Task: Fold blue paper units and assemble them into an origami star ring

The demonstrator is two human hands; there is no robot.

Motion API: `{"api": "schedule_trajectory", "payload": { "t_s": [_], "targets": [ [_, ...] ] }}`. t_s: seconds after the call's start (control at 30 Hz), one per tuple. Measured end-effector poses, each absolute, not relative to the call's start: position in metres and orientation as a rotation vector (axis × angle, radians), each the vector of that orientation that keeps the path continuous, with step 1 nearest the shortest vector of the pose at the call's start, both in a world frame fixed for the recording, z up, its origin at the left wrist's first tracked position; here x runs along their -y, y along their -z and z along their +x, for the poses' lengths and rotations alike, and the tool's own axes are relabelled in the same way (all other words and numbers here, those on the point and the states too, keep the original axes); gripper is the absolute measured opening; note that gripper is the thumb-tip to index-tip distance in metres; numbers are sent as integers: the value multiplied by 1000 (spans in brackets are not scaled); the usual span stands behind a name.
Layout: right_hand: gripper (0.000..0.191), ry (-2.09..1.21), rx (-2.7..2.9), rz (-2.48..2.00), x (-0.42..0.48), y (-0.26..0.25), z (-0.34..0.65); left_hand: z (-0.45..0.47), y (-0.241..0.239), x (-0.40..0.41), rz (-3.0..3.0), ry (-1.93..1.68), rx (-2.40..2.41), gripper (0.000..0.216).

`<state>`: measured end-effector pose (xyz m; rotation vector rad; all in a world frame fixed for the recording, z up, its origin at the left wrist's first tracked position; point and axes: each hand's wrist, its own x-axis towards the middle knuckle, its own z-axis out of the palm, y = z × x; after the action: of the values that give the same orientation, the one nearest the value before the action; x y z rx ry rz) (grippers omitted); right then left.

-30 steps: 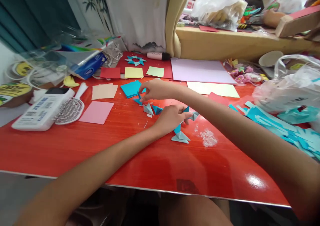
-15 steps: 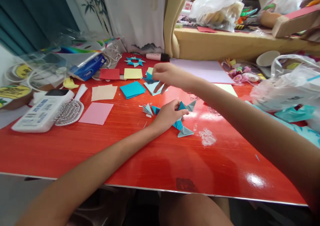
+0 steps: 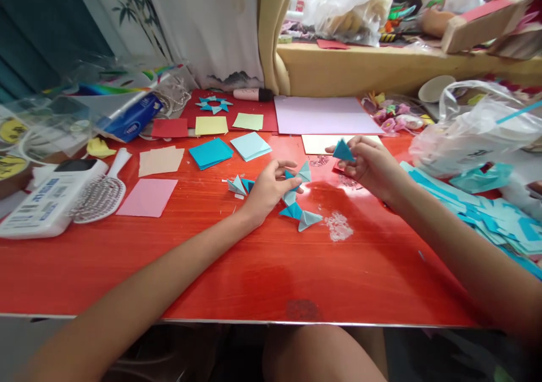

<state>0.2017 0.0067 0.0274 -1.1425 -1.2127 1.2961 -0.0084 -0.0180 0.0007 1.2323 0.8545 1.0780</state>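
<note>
Between the fingers of my right hand [image 3: 367, 165] is a blue folded paper triangle [image 3: 343, 150], held above the table. My left hand [image 3: 273, 190] is closed around part of a chain of folded origami pieces [image 3: 292, 208] in dark and pale blue; its lower end lies on the table. Left of that hand, a few more folded pieces [image 3: 237, 184] rest on the red surface, partly hidden by it. Farther back, a finished-looking blue paper star ring [image 3: 214, 105] lies on red paper.
Square paper stacks in blue [image 3: 210, 154], pale blue [image 3: 250, 146], pink [image 3: 148, 198] and other colours lie beyond my left hand. A hairbrush [image 3: 99, 196] and white box [image 3: 53, 198] are at left. Blue paper strips [image 3: 486, 213] and a plastic bag [image 3: 461, 128] crowd the right.
My right hand has swung from above the paper stacks to the right, carrying the blue triangle. My left hand stays at the origami chain. The view has shifted slightly.
</note>
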Motion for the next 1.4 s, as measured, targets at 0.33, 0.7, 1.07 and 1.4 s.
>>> {"api": "schedule_trajectory", "payload": {
  "t_s": [0.33, 0.7, 1.07, 1.4],
  "targets": [
    [34, -1446, 1206, -1142, 19, -11, 181, -7, -7, 22, 1317, -1009, -839, 14],
    [13, -1526, 973, -1000, 27, -5, 174, -8, -7, 24, 1295, -895, -718, 13],
    [25, -1498, 1111, -1032, 30, -4, 172, -8, -6, 23, 1302, -886, -721, 12],
    [17, -1369, 1162, -1056, 30, 0, 172, -8, -7, 23, 1294, -885, -742, 14]
  ]
}}
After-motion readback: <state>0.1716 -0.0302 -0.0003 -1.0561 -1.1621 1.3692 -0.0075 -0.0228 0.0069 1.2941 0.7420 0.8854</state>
